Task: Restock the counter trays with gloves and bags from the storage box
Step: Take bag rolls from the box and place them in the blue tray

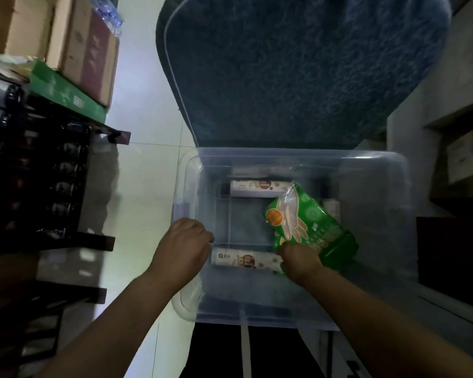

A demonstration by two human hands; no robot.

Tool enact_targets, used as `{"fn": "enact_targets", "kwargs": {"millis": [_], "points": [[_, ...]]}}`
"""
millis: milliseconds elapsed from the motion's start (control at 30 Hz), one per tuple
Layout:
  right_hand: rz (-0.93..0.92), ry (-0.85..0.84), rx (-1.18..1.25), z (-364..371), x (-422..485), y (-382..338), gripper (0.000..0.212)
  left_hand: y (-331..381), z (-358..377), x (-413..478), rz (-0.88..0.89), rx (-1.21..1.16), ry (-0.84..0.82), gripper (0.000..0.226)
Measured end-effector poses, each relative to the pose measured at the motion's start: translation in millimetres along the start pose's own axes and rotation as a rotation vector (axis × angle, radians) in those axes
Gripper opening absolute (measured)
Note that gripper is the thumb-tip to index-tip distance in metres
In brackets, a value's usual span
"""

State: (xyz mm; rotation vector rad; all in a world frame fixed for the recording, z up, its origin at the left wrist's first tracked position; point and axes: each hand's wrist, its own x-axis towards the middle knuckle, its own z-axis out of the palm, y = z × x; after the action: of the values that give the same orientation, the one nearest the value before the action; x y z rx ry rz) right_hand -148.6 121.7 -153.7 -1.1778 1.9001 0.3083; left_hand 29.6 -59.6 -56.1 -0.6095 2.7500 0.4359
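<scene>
A clear plastic storage box (292,317) stands open on the floor below me. My right hand (298,259) grips a green pack of disposable gloves (309,225) at its lower end and holds it tilted inside the box. Two white rolls of bags lie on the box's bottom: one at the near side (245,259), one at the far side (254,186). My left hand (185,248) hovers over the box's left rim with its fingers curled and nothing in it.
The box's blue lid (298,72) leans upright behind it. A dark shelf rack (47,186) with bottles and cardboard boxes (79,47) stands on the left. Cabinets and a carton (462,159) are on the right. Pale floor tiles (142,170) lie between rack and box.
</scene>
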Motion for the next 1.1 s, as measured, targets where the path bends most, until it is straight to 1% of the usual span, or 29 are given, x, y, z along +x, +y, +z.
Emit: {"fn": "enact_targets", "kwargs": {"millis": [67, 200, 267, 333, 400, 500, 567, 600, 667, 733, 767, 800, 833, 867, 933, 1000, 1033, 1100], "points": [[-0.030, -0.026, -0.052, 15, 18, -3, 0.033, -3, 12, 4, 0.031, 0.028, -0.035, 0.013], [-0.055, -0.074, -0.043, 37, 39, -1, 0.052, -6, 28, 7, 0.040, 0.070, -0.031, 0.003], [-0.079, -0.046, -0.042, 41, 42, 1, 0.056, -6, 29, 7, 0.043, 0.090, -0.024, 0.002], [-0.128, 0.000, 0.001, 36, 40, 3, 0.056, -4, 27, 7, 0.038, 0.114, -0.069, 0.006], [-0.165, 0.032, 0.089, 23, 33, 5, 0.053, 0, 25, 9, 0.012, 0.116, -0.134, 0.015], [-0.255, 0.103, 0.221, -5, 13, 10, 0.044, 12, 23, 14, -0.007, 0.009, -0.236, 0.047], [-0.303, 0.140, 0.418, -25, -6, 12, 0.041, 24, 21, 17, 0.025, -0.045, -0.268, 0.067], [-0.332, 0.146, 0.515, -33, -13, 13, 0.039, 29, 19, 19, 0.035, -0.045, -0.265, 0.071], [-0.368, 0.122, 0.668, -45, -21, 20, 0.034, 36, 10, 25, 0.052, -0.028, -0.230, 0.065], [-0.271, 0.135, 0.810, -51, -20, 32, 0.027, 36, -2, 30, 0.082, 0.019, -0.203, 0.060], [-0.181, 0.212, 0.793, -50, -16, 41, 0.027, 34, -8, 31, 0.089, 0.054, -0.196, 0.059], [-0.062, 0.336, 0.654, -47, -9, 51, 0.030, 32, -13, 32, 0.093, 0.088, -0.186, 0.060], [0.063, 0.442, 0.457, -42, -1, 61, 0.036, 29, -16, 31, 0.089, 0.111, -0.171, 0.060], [0.171, 0.487, 0.299, -37, 7, 69, 0.041, 26, -18, 30, 0.076, 0.121, -0.163, 0.060], [0.336, 0.412, 0.159, -25, 21, 78, 0.048, 18, -21, 24, 0.058, 0.129, -0.184, 0.060], [0.423, 0.352, 0.101, -15, 30, 79, 0.043, 12, -23, 19, 0.052, 0.141, -0.225, 0.059], [0.437, 0.360, 0.086, -12, 32, 78, 0.037, 9, -23, 16, 0.052, 0.145, -0.249, 0.058], [0.370, 0.432, 0.119, -10, 33, 72, 0.027, 5, -23, 11, 0.053, 0.155, -0.281, 0.056]]}}
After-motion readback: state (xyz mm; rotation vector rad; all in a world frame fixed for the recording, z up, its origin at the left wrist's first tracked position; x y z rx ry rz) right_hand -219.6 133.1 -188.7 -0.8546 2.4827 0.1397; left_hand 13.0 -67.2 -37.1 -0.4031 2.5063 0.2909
